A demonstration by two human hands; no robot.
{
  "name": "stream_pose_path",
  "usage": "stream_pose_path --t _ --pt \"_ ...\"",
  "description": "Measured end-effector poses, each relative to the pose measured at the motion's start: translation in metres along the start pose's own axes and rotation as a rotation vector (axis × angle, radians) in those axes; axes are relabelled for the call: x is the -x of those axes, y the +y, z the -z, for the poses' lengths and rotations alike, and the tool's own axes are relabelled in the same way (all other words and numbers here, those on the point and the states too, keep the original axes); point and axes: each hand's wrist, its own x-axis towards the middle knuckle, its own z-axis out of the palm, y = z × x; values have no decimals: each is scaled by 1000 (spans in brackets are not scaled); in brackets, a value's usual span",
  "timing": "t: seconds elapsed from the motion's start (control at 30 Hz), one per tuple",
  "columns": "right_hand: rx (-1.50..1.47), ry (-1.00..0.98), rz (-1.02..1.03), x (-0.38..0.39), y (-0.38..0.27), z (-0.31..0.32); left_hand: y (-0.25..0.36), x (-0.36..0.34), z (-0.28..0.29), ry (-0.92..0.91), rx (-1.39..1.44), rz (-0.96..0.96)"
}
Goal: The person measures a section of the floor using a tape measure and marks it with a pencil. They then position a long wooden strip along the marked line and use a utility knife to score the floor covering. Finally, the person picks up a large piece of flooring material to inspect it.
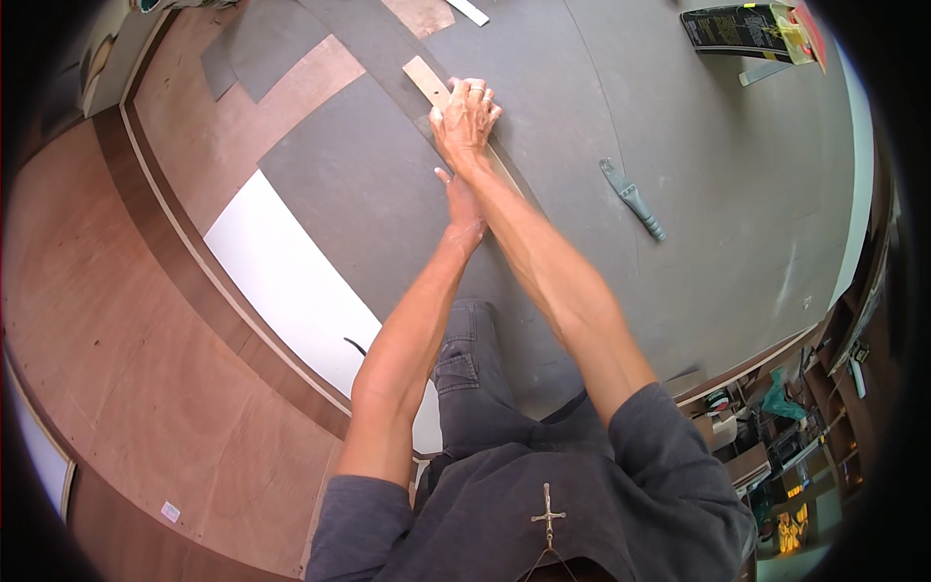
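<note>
My right hand [467,118] is closed over a pale wooden strip [424,80] with a small hole near its far end. The strip lies slantwise over grey sheet material and shows again as a thin edge beyond my right wrist. My left hand [464,202] is just nearer to me, low beside the strip and partly behind my right forearm. Its thumb sticks up, while its other fingers are hidden. A grey-handled scraper [632,201] lies on the grey surface to the right of my hands.
A black box [737,31] stands at the far right, with a flat pale piece [764,73] by it. Left of my arms lie a white panel [296,281] and loose grey sheets [267,48]. A raised reddish-brown board [145,349] borders the left; cluttered shelves [776,436] are at lower right.
</note>
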Motion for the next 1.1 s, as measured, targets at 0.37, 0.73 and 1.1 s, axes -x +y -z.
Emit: stream_pose_path --t 0.37,0.73,1.1 --pt "-12 -22 54 -21 -7 -4 16 0 -5 20 -138 -110" --pt "-74 -83 83 -65 -34 -8 42 4 -4 159 -698 -224" --pt "-27 -292 -33 -87 -45 3 54 6 -5 150 -828 -161"
